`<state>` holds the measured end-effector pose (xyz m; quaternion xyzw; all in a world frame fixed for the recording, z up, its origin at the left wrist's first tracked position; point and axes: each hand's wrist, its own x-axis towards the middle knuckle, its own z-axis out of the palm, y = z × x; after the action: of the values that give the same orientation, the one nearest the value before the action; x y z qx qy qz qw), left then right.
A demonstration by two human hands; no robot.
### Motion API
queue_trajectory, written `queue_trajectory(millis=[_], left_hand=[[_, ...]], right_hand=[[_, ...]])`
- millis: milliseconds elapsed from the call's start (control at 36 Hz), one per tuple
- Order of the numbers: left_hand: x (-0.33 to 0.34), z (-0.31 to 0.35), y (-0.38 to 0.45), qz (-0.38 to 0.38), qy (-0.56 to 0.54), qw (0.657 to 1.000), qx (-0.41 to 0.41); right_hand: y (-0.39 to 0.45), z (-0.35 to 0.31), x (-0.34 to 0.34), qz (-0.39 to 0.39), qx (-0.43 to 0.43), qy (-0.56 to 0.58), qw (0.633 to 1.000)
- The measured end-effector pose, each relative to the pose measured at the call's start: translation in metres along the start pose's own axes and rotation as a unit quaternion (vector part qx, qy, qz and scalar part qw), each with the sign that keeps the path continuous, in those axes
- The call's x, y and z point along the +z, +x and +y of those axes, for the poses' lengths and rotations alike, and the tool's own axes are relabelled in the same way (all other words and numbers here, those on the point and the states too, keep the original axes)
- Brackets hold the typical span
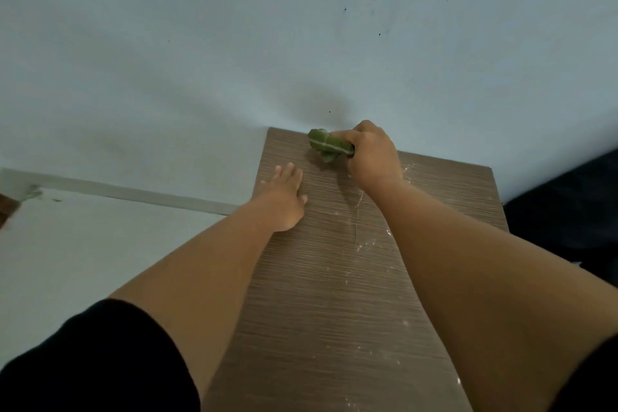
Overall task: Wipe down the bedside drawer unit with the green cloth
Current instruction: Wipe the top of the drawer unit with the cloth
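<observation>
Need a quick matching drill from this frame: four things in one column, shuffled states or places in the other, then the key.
Things
1. left hand
2. right hand
3. green cloth
4. white specks

States or places
A. bunched at the far edge of the top, near the wall
B. flat on the wood top, fingers straight
C. scattered on the right part of the top
D. grips the cloth

Pairs: 1-B, 2-D, 3-A, 4-C
</observation>
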<state>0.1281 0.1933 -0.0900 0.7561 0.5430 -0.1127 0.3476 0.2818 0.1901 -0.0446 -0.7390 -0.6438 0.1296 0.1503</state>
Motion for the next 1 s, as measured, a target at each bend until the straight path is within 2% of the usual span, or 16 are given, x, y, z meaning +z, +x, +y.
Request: queue_trajectory(millis=[83, 194, 417, 694, 1000], left_hand=[[-0.005, -0.003, 0.008, 0.000, 0.075, 0.997, 0.013], [-0.013, -0.003, 0.018, -0.011, 0.108, 0.994, 0.025], [-0.012, -0.002, 0.026, -0.006, 0.105, 0.994, 0.015], [-0.012, -0.001, 0.029, -0.003, 0.113, 0.994, 0.011], [0.004, -0.013, -0.002, 0.007, 0.099, 0.995, 0.031]], right_hand=[[0.010, 0.003, 0.007, 0.008, 0.014, 0.008, 1.000], [0.021, 0.008, 0.019, 0.009, 0.028, 0.018, 0.999], [0.031, 0.015, 0.049, -0.002, 0.059, -0.011, 0.998], [0.032, 0.015, 0.043, -0.049, 0.071, -0.026, 0.996], [-0.024, 0.002, 0.042, -0.077, 0.064, -0.018, 0.995]])
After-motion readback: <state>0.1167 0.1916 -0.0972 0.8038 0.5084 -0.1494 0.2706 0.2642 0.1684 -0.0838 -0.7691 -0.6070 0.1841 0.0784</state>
